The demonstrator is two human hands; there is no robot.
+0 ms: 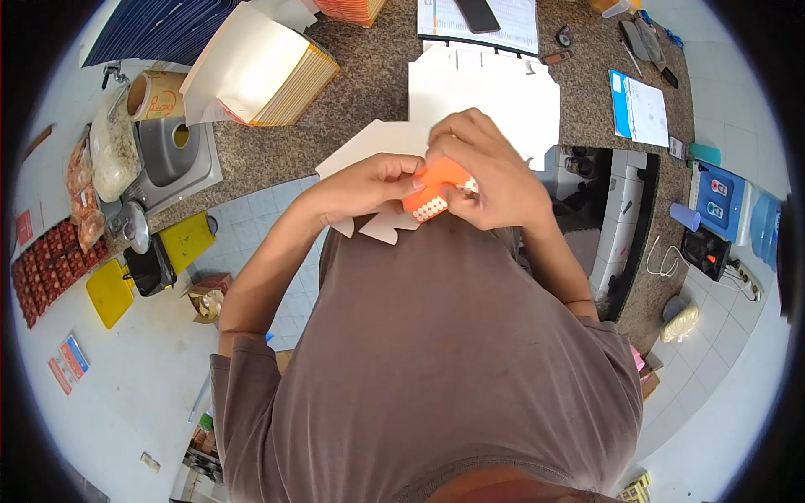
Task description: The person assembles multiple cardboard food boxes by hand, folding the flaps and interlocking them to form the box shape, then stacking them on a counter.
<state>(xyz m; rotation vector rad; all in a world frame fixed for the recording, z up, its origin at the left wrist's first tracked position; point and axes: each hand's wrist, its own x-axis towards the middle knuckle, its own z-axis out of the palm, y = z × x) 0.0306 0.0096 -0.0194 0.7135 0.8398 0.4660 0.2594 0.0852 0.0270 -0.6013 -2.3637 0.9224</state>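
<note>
Close in front of my body, both hands meet at an orange sheet or strip [443, 173] with rows of small white rounded shapes along its edges; its exact kind I cannot make out. My left hand [373, 186] pinches its left side between thumb and fingers. On the right side, my right hand [495, 176] grips it with bent fingers that partly cover it. Beneath the hands lies a white flat cardboard box blank [369, 144], its cut flaps [383, 230] jutting past the counter edge towards me. Another white box blank [486, 88] lies just beyond my right hand.
A stack of flat cartons [293, 88] stands at the far left, near dark blue sheets [155, 29] and a tape roll [157, 96] by the sink [172, 155]. Farther back lie a phone [478, 15] and papers [520, 23]. A blue-edged document [640, 109] sits at right.
</note>
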